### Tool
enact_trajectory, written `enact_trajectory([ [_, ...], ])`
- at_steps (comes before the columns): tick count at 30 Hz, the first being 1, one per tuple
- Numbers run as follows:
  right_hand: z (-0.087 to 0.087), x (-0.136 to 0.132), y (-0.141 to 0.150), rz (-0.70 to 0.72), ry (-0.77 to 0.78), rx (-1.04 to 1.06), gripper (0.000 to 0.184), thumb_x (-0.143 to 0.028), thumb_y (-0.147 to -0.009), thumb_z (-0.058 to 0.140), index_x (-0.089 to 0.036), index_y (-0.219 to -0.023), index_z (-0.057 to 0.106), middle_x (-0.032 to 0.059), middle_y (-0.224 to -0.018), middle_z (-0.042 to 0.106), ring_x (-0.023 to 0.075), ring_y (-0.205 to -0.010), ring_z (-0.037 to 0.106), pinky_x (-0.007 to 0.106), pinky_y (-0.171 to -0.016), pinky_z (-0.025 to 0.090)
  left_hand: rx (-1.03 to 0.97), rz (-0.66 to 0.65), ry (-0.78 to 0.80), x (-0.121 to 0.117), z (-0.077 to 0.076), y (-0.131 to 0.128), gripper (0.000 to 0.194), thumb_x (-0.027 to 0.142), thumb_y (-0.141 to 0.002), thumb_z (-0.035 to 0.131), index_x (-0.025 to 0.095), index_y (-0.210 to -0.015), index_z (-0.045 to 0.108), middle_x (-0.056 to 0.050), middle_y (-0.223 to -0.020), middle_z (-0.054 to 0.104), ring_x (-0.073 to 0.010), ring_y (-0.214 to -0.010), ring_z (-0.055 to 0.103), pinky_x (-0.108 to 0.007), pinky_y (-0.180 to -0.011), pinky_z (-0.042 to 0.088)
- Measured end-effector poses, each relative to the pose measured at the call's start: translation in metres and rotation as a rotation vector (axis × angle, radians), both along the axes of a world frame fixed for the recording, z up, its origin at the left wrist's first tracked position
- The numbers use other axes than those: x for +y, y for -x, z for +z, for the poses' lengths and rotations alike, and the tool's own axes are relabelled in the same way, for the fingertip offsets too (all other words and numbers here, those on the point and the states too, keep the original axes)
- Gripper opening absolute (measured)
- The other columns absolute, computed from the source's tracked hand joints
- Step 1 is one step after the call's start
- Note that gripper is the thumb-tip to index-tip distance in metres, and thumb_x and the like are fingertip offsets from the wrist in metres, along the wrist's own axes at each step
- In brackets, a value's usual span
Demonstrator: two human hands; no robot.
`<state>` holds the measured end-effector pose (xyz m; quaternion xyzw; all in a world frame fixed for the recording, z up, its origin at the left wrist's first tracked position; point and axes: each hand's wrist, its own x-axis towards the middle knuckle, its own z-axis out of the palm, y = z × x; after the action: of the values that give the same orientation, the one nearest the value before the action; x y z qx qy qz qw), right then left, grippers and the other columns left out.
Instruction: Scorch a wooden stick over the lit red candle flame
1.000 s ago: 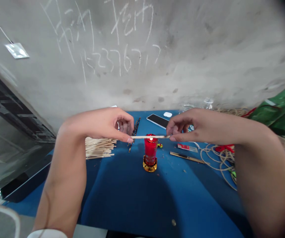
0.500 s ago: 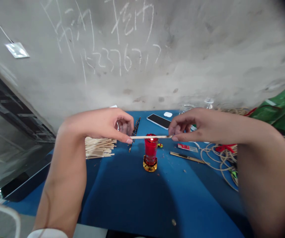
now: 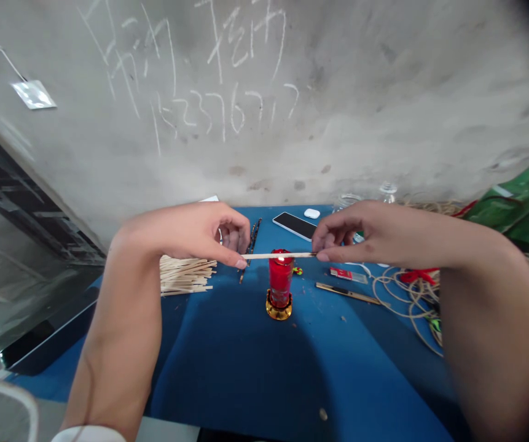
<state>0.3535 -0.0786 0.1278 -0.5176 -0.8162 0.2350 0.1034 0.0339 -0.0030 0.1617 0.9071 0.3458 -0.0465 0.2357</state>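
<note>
Rising behind the red candle (image 3: 280, 282), a grey wall (image 3: 292, 159) carried pale handwritten characters and numerals. Blue covering spread over the table (image 3: 246, 368) beneath and around the candle, which stood upright on a gold base (image 3: 279, 312), its top lit. Both forearms reached in from either side of it, wrists bent. The left hand (image 3: 220, 236), to the candle's left, pinched one end of a pale stick (image 3: 268, 255) between thumb and curled fingers; the right hand (image 3: 347, 233), to its right, closed in the same narrow pinch on the other, darkened end. Well to the candle's right lay green bottles (image 3: 517, 196), with tangled cord (image 3: 402, 314) nearer it. Far to its left sat a dark box (image 3: 52, 344), and closer, a pile of pale sticks (image 3: 185, 275). Beyond the candle, slightly right, was a phone (image 3: 294, 226). Right of the candle rested a slim brown tool (image 3: 349, 294), while the held stick ran level across the candle's top; whether they touched, nobody could tell. Dark mottled sticks (image 3: 255, 236) lay just behind it, leftward. Smaller yet, a red-and-clear packet (image 3: 348, 274) sat to its right, and a white case (image 3: 311, 213) beyond it, past the phone.
</note>
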Motion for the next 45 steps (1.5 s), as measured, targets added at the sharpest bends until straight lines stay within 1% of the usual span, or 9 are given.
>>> enact_trajectory([
  [7,-0.0009,0.0004,-0.0032,-0.009,-0.006,-0.015,0.040,-0.068,-0.096,0.073,-0.033,-0.108,0.086,0.0031,-0.101,0.085,0.0252,-0.087,0.075,0.037,-0.072,0.055,-0.003,0.001,0.003,0.0008,-0.0005,0.0008,0.030,0.053,-0.088,0.084,0.026,-0.094,0.077,0.000,-0.093,0.080,-0.0181,-0.083,0.073,-0.026,-0.068,0.048],
  [14,-0.0007,0.0000,-0.0048,-0.022,-0.017,0.001,0.040,-0.069,-0.093,0.074,-0.034,-0.106,0.087,0.0032,-0.101,0.086,0.0266,-0.086,0.076,0.036,-0.068,0.055,-0.001,0.002,0.006,0.0017,-0.0010,0.0023,0.030,0.054,-0.088,0.084,0.026,-0.096,0.076,-0.001,-0.093,0.081,-0.0189,-0.084,0.075,-0.027,-0.069,0.050],
  [19,0.0010,-0.0016,-0.0047,-0.035,-0.012,-0.005,0.038,-0.066,-0.094,0.074,-0.032,-0.107,0.088,0.0048,-0.104,0.086,0.0266,-0.088,0.076,0.036,-0.070,0.056,-0.014,-0.005,0.016,0.0034,-0.0023,0.0031,0.029,0.052,-0.088,0.085,0.026,-0.098,0.077,-0.001,-0.096,0.082,-0.0194,-0.086,0.076,-0.028,-0.072,0.051],
  [23,0.0038,-0.0034,-0.0037,-0.038,0.003,0.005,0.041,-0.068,-0.093,0.074,-0.031,-0.106,0.088,0.0058,-0.104,0.086,0.0272,-0.087,0.077,0.037,-0.069,0.056,-0.004,0.000,0.020,0.0028,-0.0012,0.0021,0.029,0.052,-0.088,0.085,0.026,-0.096,0.077,-0.001,-0.095,0.082,-0.0192,-0.085,0.076,-0.027,-0.071,0.051],
  [28,0.0040,-0.0041,-0.0042,-0.038,-0.001,0.014,0.040,-0.068,-0.093,0.075,-0.032,-0.105,0.088,0.0050,-0.104,0.086,0.0265,-0.088,0.077,0.037,-0.071,0.056,0.004,0.002,0.018,0.0013,0.0000,0.0014,0.027,0.051,-0.088,0.084,0.026,-0.095,0.077,0.000,-0.093,0.082,-0.0188,-0.085,0.075,-0.027,-0.069,0.049],
  [38,0.0010,-0.0016,-0.0083,-0.045,0.006,-0.007,0.045,-0.073,-0.094,0.073,-0.033,-0.106,0.086,0.0040,-0.108,0.086,0.0270,-0.093,0.077,0.038,-0.075,0.057,-0.010,0.005,-0.003,0.0001,-0.0014,0.0001,0.026,0.050,-0.087,0.084,0.025,-0.093,0.076,0.001,-0.091,0.081,-0.0181,-0.083,0.074,-0.027,-0.068,0.049],
  [45,0.0018,-0.0011,-0.0085,-0.063,0.021,-0.014,0.042,-0.072,-0.092,0.075,-0.034,-0.106,0.086,0.0029,-0.108,0.086,0.0279,-0.095,0.078,0.039,-0.075,0.058,-0.020,0.019,0.003,-0.0006,-0.0025,-0.0009,0.025,0.048,-0.087,0.084,0.025,-0.093,0.077,-0.001,-0.091,0.081,-0.0186,-0.082,0.074,-0.027,-0.067,0.048],
])
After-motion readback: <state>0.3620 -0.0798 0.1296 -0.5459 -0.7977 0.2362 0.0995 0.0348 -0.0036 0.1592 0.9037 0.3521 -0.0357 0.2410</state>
